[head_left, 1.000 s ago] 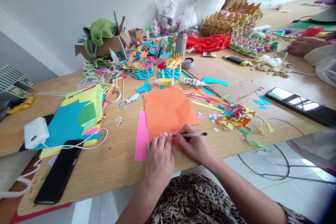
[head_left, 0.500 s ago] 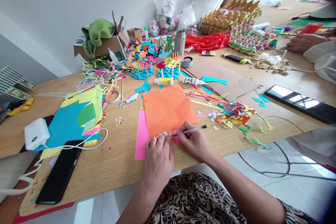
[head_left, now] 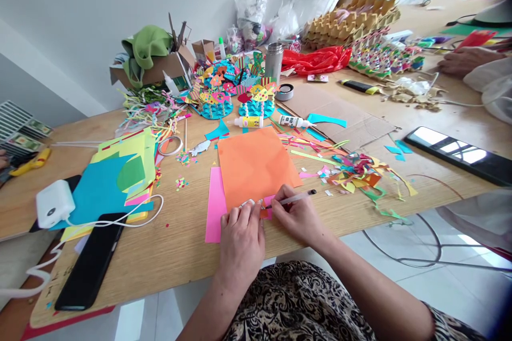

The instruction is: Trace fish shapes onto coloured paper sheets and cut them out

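Note:
My right hand (head_left: 298,218) pinches a slim pen (head_left: 295,199), its tip low at the near edge of an orange sheet of paper (head_left: 256,165). Beside it, my left hand (head_left: 242,232) lies flat with its fingers stretched forward, pressing on a small white piece (head_left: 248,203) that is mostly hidden under the fingertips. A pink sheet (head_left: 214,208) lies beneath the orange one and sticks out on the left. The pen's tip and the mark it makes are too small to tell.
Glue bottles (head_left: 251,122) and paper fish models (head_left: 216,101) stand beyond the orange sheet. Paper scraps (head_left: 360,173) and a phone (head_left: 460,154) lie to the right. Coloured sheets (head_left: 100,186) and a black phone (head_left: 91,264) are at left. Another person's hand (head_left: 466,58) rests far right.
Both hands stay almost in place; the pen shifts only very slightly. At the far left edge, part of another hand has come into view near the yellow-handled tool.

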Tool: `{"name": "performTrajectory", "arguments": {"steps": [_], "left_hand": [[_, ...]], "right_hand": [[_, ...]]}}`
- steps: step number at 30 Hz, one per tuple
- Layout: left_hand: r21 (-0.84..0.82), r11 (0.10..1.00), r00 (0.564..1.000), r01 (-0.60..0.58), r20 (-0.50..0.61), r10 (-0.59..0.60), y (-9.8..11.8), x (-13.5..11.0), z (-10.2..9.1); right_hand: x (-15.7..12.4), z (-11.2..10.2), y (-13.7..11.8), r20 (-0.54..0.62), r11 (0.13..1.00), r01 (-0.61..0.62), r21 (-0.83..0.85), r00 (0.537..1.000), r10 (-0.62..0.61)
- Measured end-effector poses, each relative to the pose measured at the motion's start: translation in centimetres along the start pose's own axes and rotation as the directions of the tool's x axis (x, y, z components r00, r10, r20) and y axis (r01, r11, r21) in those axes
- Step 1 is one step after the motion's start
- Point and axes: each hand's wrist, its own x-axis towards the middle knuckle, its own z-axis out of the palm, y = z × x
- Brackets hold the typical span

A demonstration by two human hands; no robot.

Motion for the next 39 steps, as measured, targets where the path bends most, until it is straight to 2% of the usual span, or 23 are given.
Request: {"name": "performTrajectory", "arguments": {"steps": [3,5,9,12,25,33,36,39], "left_hand": [[0.013,1.000,1.000,-0.005,-0.008,0.005,0.1,0.0,0.0],[0.020,1.000,1.000,-0.004,-0.009,0.005,0.1,-0.1,0.0],[0.015,1.000,1.000,0.013,-0.005,-0.013,0.3,-0.2,0.1],[0.016,1.000,1.000,0.025,-0.012,-0.025,0.3,-0.2,0.2],[0.022,0.999,0.999,0.030,-0.035,-0.029,0.5,-0.5,0.3],[0.039,0.999,0.988,-0.001,-0.152,0.007,0.9,-1.2,0.7],[0.045,0.999,0.982,0.024,-0.190,-0.015,1.3,-1.7,1.4],[0.028,0.999,0.979,0.044,-0.200,-0.038,1.6,-2.1,2.0]], "right_hand": [[-0.1,-0.2,-0.1,-0.025,0.999,0.042,-0.019,0.999,-0.042],[-0.1,-0.4,-0.3,-0.024,0.991,0.121,-0.053,0.992,-0.122],[0.1,-0.5,-0.2,0.057,0.946,0.290,-0.147,0.957,-0.285],[0.2,-0.4,0.2,0.100,0.919,0.323,-0.226,0.946,-0.307],[0.2,-0.3,0.1,0.140,0.872,0.351,-0.340,0.936,-0.322],[0.6,-0.7,-0.4,0.208,0.865,0.368,-0.340,0.927,-0.313],[1.1,-1.0,-0.8,0.233,0.901,0.335,-0.276,0.933,-0.276],[2.5,-1.0,-2.1,0.281,0.971,0.224,-0.083,0.940,-0.193]]}}
